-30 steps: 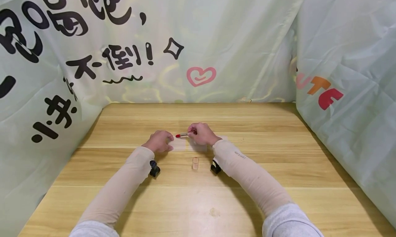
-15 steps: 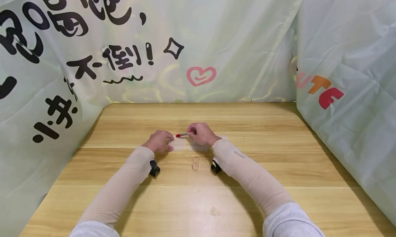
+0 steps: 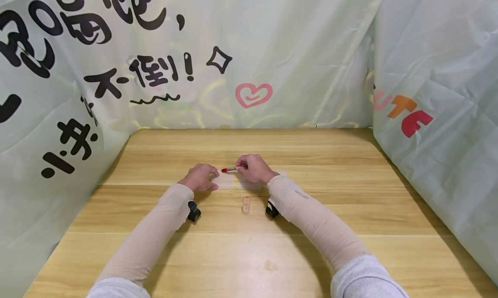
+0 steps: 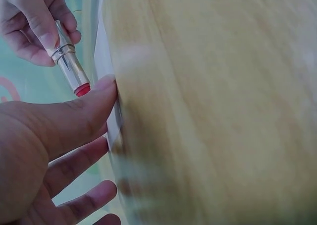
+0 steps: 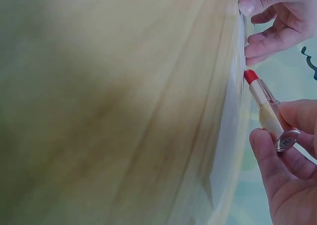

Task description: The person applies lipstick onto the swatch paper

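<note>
In the head view, my right hand (image 3: pixel 254 168) pinches an uncapped lipstick (image 3: pixel 230 169) by its base. The red tip points left, over a white sheet of paper (image 3: pixel 225 182) on the table. From the right wrist view, the lipstick (image 5: pixel 262 101) slants with its tip at or just above the paper (image 5: pixel 223 136); contact cannot be told. My left hand (image 3: pixel 200 177) rests on the paper's left end, thumb and fingers extended and spread. The left wrist view shows that thumb (image 4: pixel 94 106) by the paper's edge, near the lipstick tip. Part of the paper is hidden under the right hand.
A small clear cap (image 3: pixel 246 205) stands or lies on the wooden table (image 3: pixel 175 246), nearer me than the paper. Printed cloth (image 3: pixel 311 52) hangs behind the table and along both sides. A black wrist camera (image 3: pixel 194 211) sits by each wrist.
</note>
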Motion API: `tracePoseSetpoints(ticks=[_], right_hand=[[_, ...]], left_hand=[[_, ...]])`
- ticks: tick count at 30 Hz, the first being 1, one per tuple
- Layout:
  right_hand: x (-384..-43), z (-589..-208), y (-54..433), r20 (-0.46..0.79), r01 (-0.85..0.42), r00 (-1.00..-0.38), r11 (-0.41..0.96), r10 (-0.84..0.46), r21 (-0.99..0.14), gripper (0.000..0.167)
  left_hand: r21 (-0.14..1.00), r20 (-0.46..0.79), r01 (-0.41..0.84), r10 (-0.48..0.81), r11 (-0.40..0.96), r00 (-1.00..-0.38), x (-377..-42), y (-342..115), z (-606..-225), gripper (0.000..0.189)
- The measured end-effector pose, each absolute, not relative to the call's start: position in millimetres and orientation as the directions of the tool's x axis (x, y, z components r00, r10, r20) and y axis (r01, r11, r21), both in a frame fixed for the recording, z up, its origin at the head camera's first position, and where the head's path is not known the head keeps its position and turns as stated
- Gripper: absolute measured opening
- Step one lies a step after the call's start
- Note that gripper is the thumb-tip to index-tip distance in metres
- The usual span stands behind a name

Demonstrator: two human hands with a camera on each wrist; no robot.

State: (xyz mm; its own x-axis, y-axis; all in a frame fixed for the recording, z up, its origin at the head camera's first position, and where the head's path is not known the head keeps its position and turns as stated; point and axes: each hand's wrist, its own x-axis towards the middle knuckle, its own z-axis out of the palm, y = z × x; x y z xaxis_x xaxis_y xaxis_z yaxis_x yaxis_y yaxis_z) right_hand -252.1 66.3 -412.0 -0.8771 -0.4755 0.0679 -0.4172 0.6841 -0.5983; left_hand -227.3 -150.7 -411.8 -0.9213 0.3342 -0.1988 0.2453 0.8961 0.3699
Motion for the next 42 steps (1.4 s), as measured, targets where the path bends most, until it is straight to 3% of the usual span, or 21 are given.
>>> tracePoseSetpoints(ticks=[22,42], right_hand=[[-247.7,-410.5,69.3,0.084,-0.443,-0.867,0.682,-0.492,-0.582,0.009],[-243.7,-408.1,72.1,0.067,-0.449,-0.853,0.663,-0.517,-0.599,0.007]], left_hand=[[0.364,-0.222,0.216,0.31,0.906,-0.925,-226.7,-149.0,-411.6,0.043],[0.346,-0.19,0.263,0.341,0.901,-0.921,-227.8,-149.9,-412.2,0.043]])
